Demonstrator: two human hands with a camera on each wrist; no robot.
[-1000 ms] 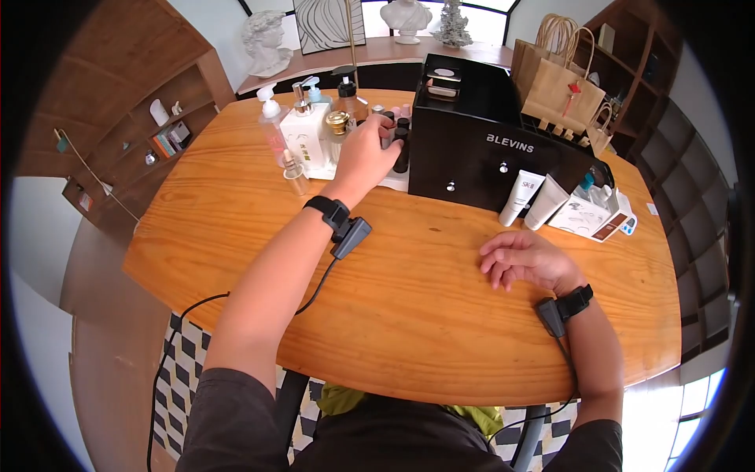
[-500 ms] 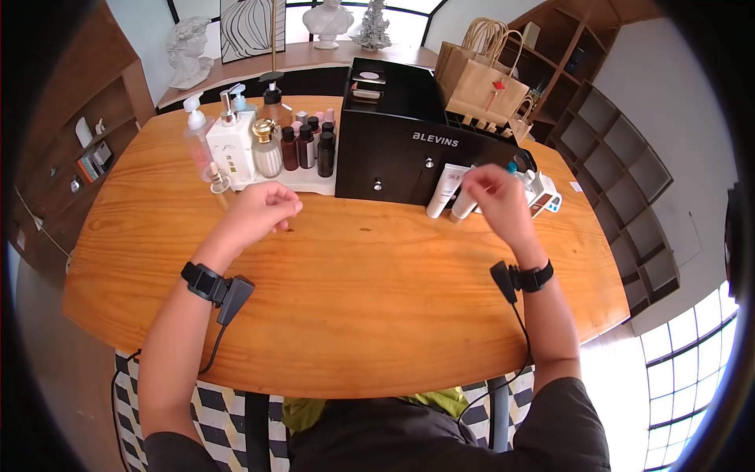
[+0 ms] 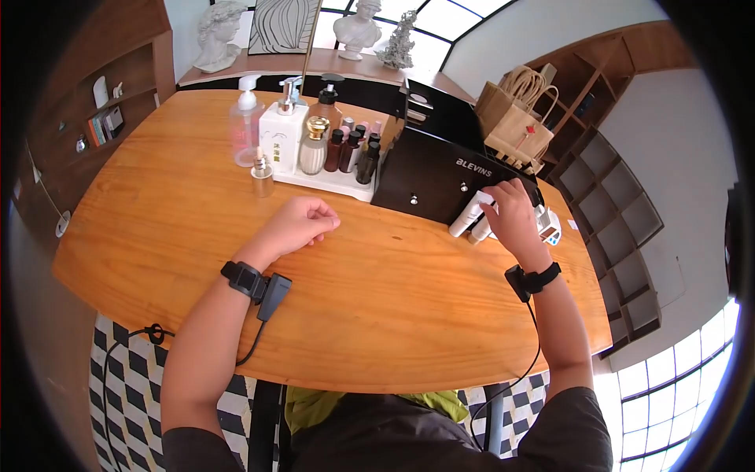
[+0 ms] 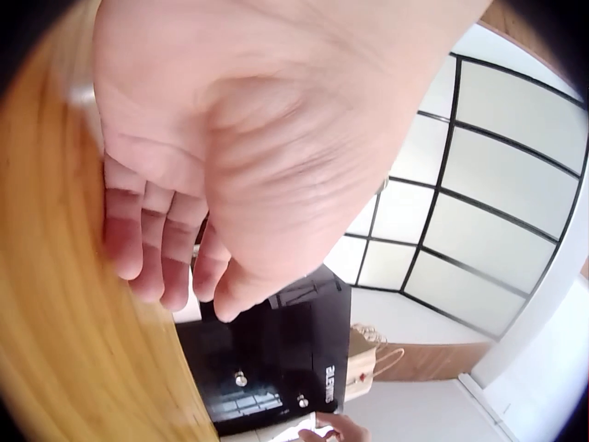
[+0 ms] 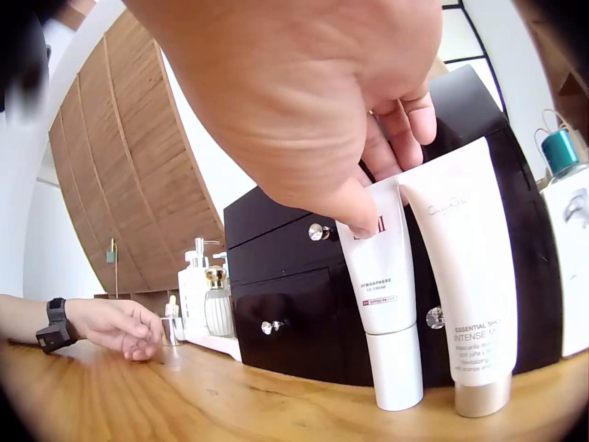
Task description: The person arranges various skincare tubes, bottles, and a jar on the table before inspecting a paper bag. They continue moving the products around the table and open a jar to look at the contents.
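My right hand [image 3: 515, 216] is at the front of the black drawer box [image 3: 429, 169]. In the right wrist view, its thumb and fingers pinch the top of a white cream tube [image 5: 385, 285], which stands on its cap. A second pale tube [image 5: 471, 276] with a beige cap leans close beside it. Over the wood, left of centre, my left hand [image 3: 295, 228] hangs loosely curled and holds nothing. Beyond it, a white tray [image 3: 318, 186] bears several small dark bottles [image 3: 334, 151] and a gold-capped bottle [image 3: 313, 153].
A small clear dropper bottle [image 3: 262, 181] stands before the tray's left end, near a white pump bottle [image 3: 281, 138]. Paper bags [image 3: 511, 118] are behind the drawer box. A teal-capped bottle [image 5: 559, 154] shows right of the tubes. Cables trail from both wrists.
My left hand has drawn back from the small dark bottles to the nearer tabletop. The right hand has risen from over the table to the tubes and taken hold of one. The head view has shifted.
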